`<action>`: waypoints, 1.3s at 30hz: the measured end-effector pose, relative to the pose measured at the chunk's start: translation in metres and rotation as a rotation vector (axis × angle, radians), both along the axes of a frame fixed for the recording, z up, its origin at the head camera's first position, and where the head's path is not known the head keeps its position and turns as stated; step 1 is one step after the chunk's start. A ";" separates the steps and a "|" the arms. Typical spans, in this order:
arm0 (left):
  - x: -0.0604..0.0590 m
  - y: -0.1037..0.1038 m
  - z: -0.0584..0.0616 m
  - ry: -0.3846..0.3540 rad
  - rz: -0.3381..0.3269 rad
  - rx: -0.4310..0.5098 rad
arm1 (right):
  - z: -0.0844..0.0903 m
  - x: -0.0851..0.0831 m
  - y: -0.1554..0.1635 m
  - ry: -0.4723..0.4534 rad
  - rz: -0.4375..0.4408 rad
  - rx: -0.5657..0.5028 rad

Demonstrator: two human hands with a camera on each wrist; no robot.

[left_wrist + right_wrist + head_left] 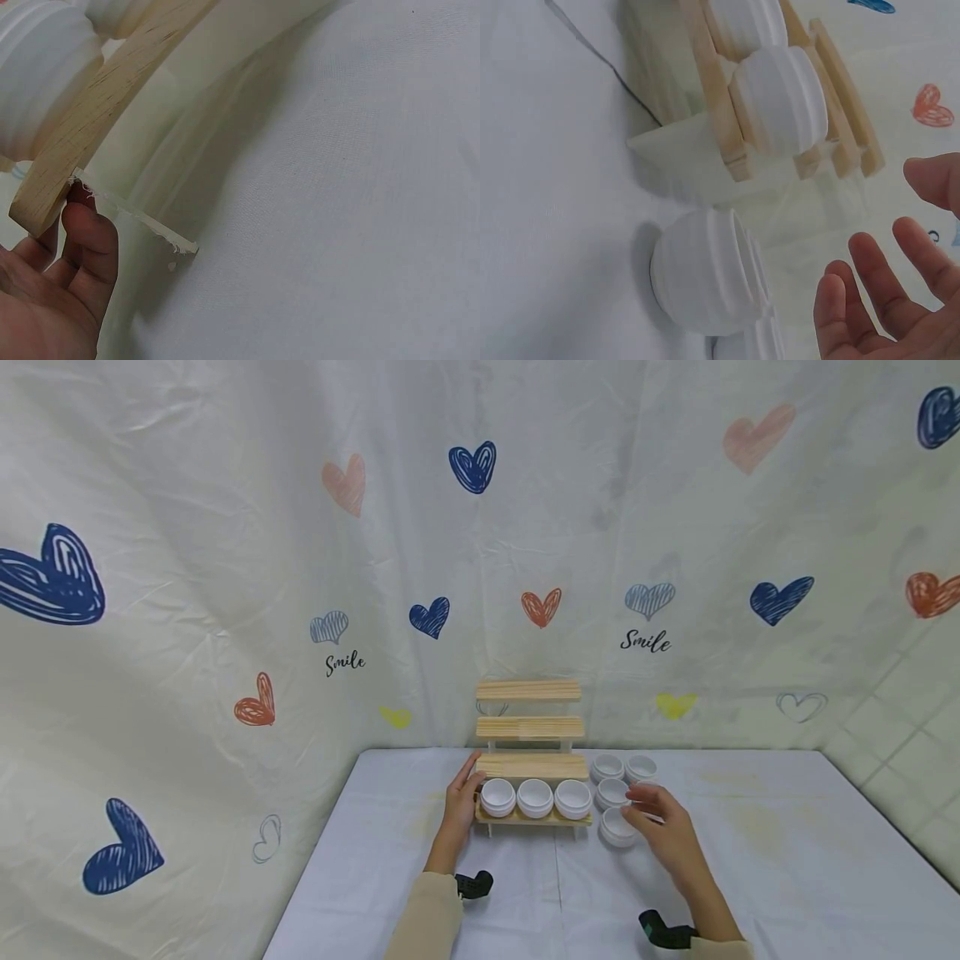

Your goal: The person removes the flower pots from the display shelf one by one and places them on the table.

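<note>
A tiered stand with wooden shelves (531, 766) stands at the back of the table. Three white ribbed pots (535, 798) sit in a row on its lowest shelf. My left hand (459, 810) holds the stand at its left end; in the left wrist view its curled fingers (90, 232) are at the end of the wooden board (112, 97). To the right of the stand, several more white pots (618, 827) are grouped on the table. Over these my right hand (667, 831) hovers with fingers spread and nothing between them, beside the nearest pot (701, 274).
A white cloth (390, 860) covers the table. Behind it hangs a white curtain (420, 677) printed with hearts, close behind the stand. The stand's upper shelves (528, 691) carry no pots.
</note>
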State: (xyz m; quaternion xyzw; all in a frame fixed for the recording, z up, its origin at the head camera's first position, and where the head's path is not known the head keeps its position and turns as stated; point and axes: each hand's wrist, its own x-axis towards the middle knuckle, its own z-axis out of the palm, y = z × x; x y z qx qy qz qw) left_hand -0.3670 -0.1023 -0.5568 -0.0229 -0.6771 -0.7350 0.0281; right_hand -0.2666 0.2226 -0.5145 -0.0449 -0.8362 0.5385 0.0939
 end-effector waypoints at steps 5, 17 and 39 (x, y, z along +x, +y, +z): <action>-0.005 0.003 -0.008 0.004 0.037 -0.015 | 0.005 0.000 -0.014 0.027 0.040 0.005; 0.002 0.000 0.009 -0.009 0.000 -0.006 | 0.005 -0.008 -0.044 0.063 0.093 -0.030; 0.000 0.000 0.000 0.008 0.008 -0.010 | -0.018 -0.029 -0.057 0.039 0.090 -0.078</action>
